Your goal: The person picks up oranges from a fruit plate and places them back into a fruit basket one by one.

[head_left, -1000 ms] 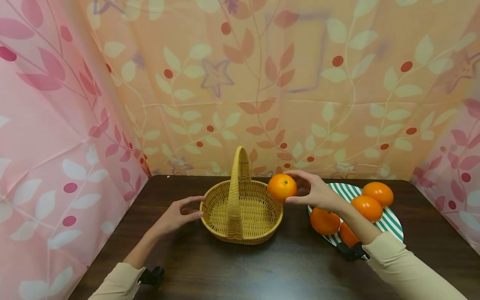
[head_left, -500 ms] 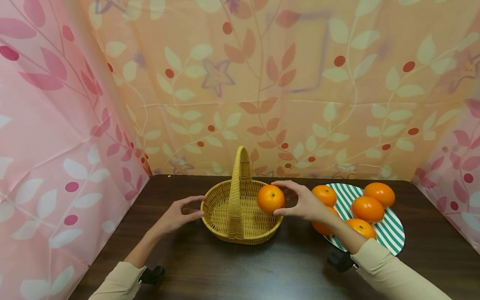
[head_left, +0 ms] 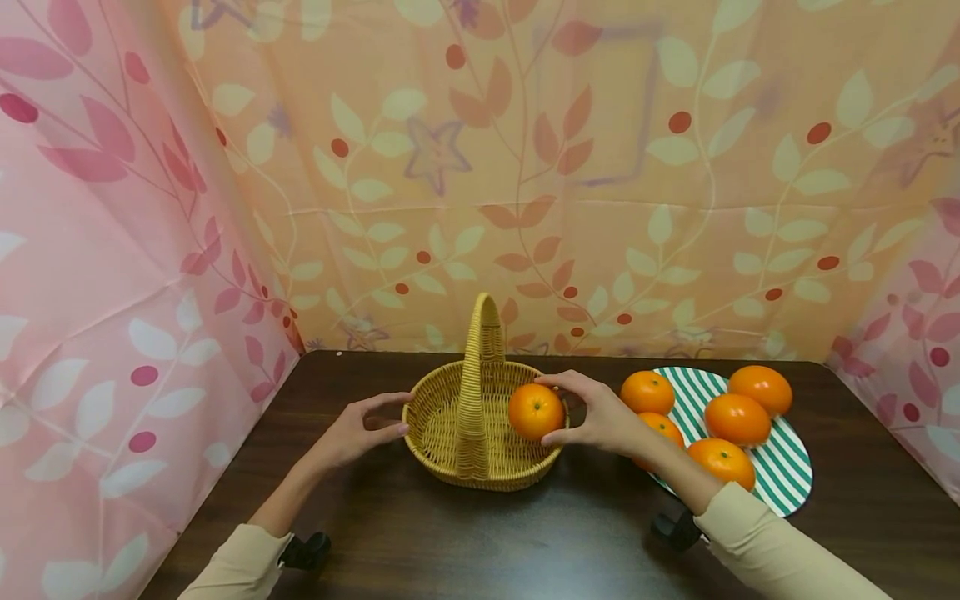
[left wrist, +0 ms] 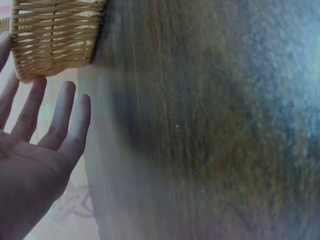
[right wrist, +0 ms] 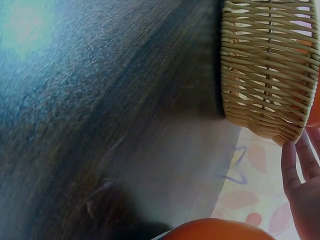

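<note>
Fingers of your right hand (head_left: 592,412): curled, thumb on the near side and fingertips on the far, clamped on one orange (head_left: 536,412). That fruit sits within the basket's right half, beside the handle (head_left: 471,400); contact with the floor, can't tell. Your left hand (head_left: 348,433): fingers extended and apart, tips at the left rim of the basket (head_left: 431,458).

Handling, by judgement: orange light to moderate, firm, glossy skin likely slick (could be a model fruit); hold it across its widest part. Wicker light, springy, prone to sliding; steady it at the rim.

Edges: handle just left of the fruit, right rim close under your fingers. Most room toward you, over the table (head_left: 510,542). Striped plate (head_left: 783,467) with five more fruits (head_left: 737,419) off right, partly beneath your forearm.
</note>
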Available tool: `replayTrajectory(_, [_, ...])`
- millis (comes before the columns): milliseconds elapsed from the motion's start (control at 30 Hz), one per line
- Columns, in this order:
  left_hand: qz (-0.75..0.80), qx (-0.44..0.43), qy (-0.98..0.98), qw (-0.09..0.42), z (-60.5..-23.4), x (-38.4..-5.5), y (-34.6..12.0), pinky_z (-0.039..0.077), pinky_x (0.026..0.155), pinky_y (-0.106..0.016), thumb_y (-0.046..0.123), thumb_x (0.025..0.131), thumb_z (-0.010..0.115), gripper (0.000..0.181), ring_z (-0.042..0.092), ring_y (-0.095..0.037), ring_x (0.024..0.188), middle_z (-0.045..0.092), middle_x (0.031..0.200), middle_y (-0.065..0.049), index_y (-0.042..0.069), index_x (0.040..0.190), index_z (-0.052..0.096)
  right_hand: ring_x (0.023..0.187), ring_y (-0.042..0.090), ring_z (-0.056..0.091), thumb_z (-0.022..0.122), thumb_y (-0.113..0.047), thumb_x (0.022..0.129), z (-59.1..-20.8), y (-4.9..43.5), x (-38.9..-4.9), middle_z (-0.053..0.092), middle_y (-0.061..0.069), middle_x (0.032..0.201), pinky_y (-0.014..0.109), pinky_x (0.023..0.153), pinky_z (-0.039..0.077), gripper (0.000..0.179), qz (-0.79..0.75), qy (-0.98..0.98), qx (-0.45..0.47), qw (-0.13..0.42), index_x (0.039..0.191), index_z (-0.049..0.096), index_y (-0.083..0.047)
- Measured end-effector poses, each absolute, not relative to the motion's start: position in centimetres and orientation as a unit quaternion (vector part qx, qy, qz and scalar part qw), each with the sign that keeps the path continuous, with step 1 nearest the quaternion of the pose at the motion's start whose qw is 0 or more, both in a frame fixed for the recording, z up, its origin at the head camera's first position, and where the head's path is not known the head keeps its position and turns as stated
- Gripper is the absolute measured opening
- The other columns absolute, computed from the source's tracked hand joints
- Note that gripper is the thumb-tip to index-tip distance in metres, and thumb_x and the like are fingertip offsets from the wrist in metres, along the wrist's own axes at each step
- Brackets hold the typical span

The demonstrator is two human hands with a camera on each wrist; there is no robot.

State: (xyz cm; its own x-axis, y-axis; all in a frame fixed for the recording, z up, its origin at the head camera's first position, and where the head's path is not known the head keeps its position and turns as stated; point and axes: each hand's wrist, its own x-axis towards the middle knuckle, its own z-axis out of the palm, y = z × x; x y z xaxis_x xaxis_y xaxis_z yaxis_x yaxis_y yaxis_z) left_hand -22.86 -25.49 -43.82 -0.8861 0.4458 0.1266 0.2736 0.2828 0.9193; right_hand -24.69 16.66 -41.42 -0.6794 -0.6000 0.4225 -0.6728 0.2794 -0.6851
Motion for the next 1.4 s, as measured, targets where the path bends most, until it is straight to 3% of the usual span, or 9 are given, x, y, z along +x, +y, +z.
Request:
replayTrajectory(167, [0.556, 0.223, 0.797, 0.077, -43.7, -22.8, -25.5, 0.056, 0.088, -0.034, 0.009, 0.098, 0.070, 0.051, 0.064, -0.039, 0.115, 0.050, 0.145, -0.026, -0.004, 0.144, 0.052, 0.104, 0.023, 0.063, 0.093, -0.021, 0.076, -41.4, 16.7, -24.8, 0.063, 0.003, 0.119, 0.044, 0.083, 0.056, 0.067, 0.433, -0.804, 0.405, 0.049, 0.133, 0.062, -0.004])
replayTrajectory(300, [0.553, 0.226, 0.798, 0.077, -43.8, -22.9, -25.4, 0.056, 0.088, -0.034, 0.009, 0.098, 0.070, 0.051, 0.064, -0.038, 0.115, 0.050, 0.145, -0.026, -0.004, 0.144, 0.051, 0.094, 0.027, 0.066, 0.088, -0.012, 0.081, -41.3, 17.2, -24.8, 0.068, 0.008, 0.111, 0.046, 0.077, 0.058, 0.045, 0.446, -0.796, 0.404, 0.063, 0.121, 0.068, -0.003])
replayTrajectory(467, [0.555, 0.222, 0.798, 0.076, -43.8, -22.9, -25.5, 0.056, 0.088, -0.034, 0.009, 0.098, 0.070, 0.052, 0.064, -0.037, 0.115, 0.050, 0.146, -0.025, -0.003, 0.145, 0.052, 0.086, 0.022, 0.068, 0.082, -0.002, 0.086, -40.5, 18.5, -24.8, 0.071, 0.010, 0.103, 0.039, 0.074, 0.059, 0.029, 0.463, -0.788, 0.398, 0.080, 0.112, 0.071, -0.006])
replayTrajectory(767, [0.554, 0.224, 0.798, 0.078, -43.9, -22.8, -25.6, 0.056, 0.087, -0.035, 0.011, 0.098, 0.070, 0.053, 0.066, -0.031, 0.114, 0.050, 0.147, -0.022, 0.000, 0.146, 0.051, 0.087, 0.017, 0.069, 0.078, -0.006, 0.091, -38.5, 21.6, -24.2, 0.070, -0.002, 0.102, 0.031, 0.075, 0.058, 0.020, 0.459, -0.820, 0.336, 0.072, 0.109, 0.072, -0.013])
replayTrajectory(1167, [0.559, 0.226, 0.794, 0.082, -43.8, -22.8, -25.5, 0.056, 0.088, -0.035, 0.009, 0.099, 0.069, 0.052, 0.064, -0.036, 0.116, 0.048, 0.147, -0.026, -0.003, 0.146, 0.050, 0.086, 0.018, 0.069, 0.077, -0.007, 0.092, -37.9, 25.4, -23.6, 0.071, 0.003, 0.102, 0.032, 0.076, 0.058, 0.019, 0.446, -0.840, 0.303, 0.068, 0.110, 0.071, -0.012])
replayTrajectory(1400, [0.556, 0.227, 0.796, 0.082, -43.8, -22.9, -25.5, 0.056, 0.087, -0.033, 0.009, 0.099, 0.069, 0.052, 0.063, -0.037, 0.117, 0.048, 0.147, -0.025, -0.003, 0.146, 0.051, 0.086, 0.018, 0.069, 0.076, -0.005, 0.092, -37.3, 27.3, -22.8, 0.071, 0.007, 0.105, 0.026, 0.074, 0.056, 0.021, 0.426, -0.849, 0.297, 0.095, 0.113, 0.071, -0.005])
